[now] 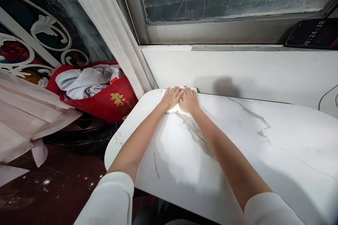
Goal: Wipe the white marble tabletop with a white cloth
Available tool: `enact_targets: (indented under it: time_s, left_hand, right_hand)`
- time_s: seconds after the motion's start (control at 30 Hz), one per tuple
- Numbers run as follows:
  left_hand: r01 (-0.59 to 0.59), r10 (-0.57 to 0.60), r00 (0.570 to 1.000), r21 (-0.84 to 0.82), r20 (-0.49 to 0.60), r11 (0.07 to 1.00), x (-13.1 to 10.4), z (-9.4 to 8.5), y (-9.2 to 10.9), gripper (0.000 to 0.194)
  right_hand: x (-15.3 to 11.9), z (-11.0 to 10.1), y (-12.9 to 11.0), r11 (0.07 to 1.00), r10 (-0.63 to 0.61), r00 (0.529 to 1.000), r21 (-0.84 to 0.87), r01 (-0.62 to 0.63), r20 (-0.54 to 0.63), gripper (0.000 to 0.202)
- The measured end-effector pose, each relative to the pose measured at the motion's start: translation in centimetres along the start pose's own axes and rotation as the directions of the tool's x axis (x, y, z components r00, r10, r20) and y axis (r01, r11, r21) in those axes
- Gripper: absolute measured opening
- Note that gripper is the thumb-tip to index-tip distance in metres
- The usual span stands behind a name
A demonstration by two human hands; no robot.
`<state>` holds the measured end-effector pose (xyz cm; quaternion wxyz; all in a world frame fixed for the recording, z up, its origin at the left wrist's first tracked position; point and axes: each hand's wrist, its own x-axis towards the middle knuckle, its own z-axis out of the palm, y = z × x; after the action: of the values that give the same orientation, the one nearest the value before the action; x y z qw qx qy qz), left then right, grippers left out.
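Note:
A white cloth (174,108) lies bunched on the white marble-patterned table (179,147), up against its far edge by the wall. My left hand (172,97) rests flat on the cloth, fingers stretched forward. Beside it, my right hand (189,100) presses on the same cloth with its fingers extended. The two hands touch or nearly touch at the fingertips and thumbs. Much of the cloth is hidden under my palms.
A red bag (105,103) with pale clothes stands left of the table, above a black plastic bag (81,140). A pale curtain (113,31) hangs near the table's corner. On the window ledge leans a phone (311,34) with a timer.

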<state>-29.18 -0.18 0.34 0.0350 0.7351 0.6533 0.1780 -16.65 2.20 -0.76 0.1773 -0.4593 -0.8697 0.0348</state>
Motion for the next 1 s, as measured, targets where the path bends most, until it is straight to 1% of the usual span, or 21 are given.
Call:
enact_targets:
  time_s: [0.07,0.17,0.23,0.3,0.4,0.47,0.57,0.67,0.73,0.8,0.87,1.0]
  left_hand:
    - [0.029,-0.029,0.999,-0.01,0.024,1.0,-0.1,0.2,0.0,0.047]
    - [0.053,-0.053,0.998,-0.008,0.025,0.999,-1.2,0.2,0.4,0.048]
    - [0.043,-0.043,0.999,0.006,0.013,0.999,-2.5,0.2,1.1,0.047]
    - [0.032,-0.032,0.999,0.026,0.004,0.999,-4.2,0.1,2.1,0.047]
    - [0.033,-0.033,0.999,0.044,-0.004,0.998,-8.0,-0.2,3.9,0.048]
    - [0.042,-0.041,0.999,0.043,-0.016,0.998,-11.0,-0.4,5.3,0.048]
    - [0.056,-0.054,0.998,0.045,-0.037,0.997,-15.8,-0.7,7.6,0.049]
    - [0.054,-0.052,0.998,0.047,-0.04,0.997,-20.0,-0.8,10.1,0.052]
    - [0.044,-0.043,0.999,0.035,-0.028,0.998,-22.1,-0.9,11.7,0.053]
    - [0.032,-0.031,0.999,0.016,-0.017,0.999,-23.4,-1.0,12.9,0.053]
    - [0.021,-0.021,1.0,0.001,0.0,1.0,-24.1,-1.0,13.7,0.052]
    - [0.014,-0.014,0.999,0.002,0.041,1.0,-24.1,-1.0,14.1,0.05]
  right_hand:
    - [-0.1,0.0,-0.1,1.0,-0.01,1.0,-0.017,0.01,0.004,0.053]
    - [-1.1,-0.2,-0.3,0.999,-0.035,0.999,-0.041,0.035,0.008,0.053]
    - [-2.4,-0.4,-0.6,0.997,-0.054,0.999,-0.057,0.054,0.009,0.053]
    - [-4.3,-0.7,-1.0,0.995,-0.07,0.997,-0.07,0.071,0.006,0.053]
    - [-7.9,-1.5,-1.9,0.993,-0.092,0.996,-0.069,0.092,0.002,0.053]
    - [-10.8,-2.1,-2.6,0.991,-0.121,0.993,-0.057,0.121,0.008,0.053]
    - [-15.5,-3.4,-3.4,0.98,-0.197,0.98,-0.024,0.198,0.013,0.053]
    - [-19.9,-4.8,-3.6,0.965,-0.262,0.965,0.013,0.262,0.015,0.054]
    - [-22.3,-5.8,-3.5,0.957,-0.289,0.957,0.032,0.288,0.023,0.054]
    - [-24.1,-6.6,-3.2,0.951,-0.306,0.952,0.05,0.304,0.034,0.054]
    - [-25.2,-7.2,-2.8,0.949,-0.311,0.949,0.07,0.308,0.042,0.053]
    - [-25.9,-7.5,-2.2,0.945,-0.32,0.946,0.09,0.315,0.045,0.055]
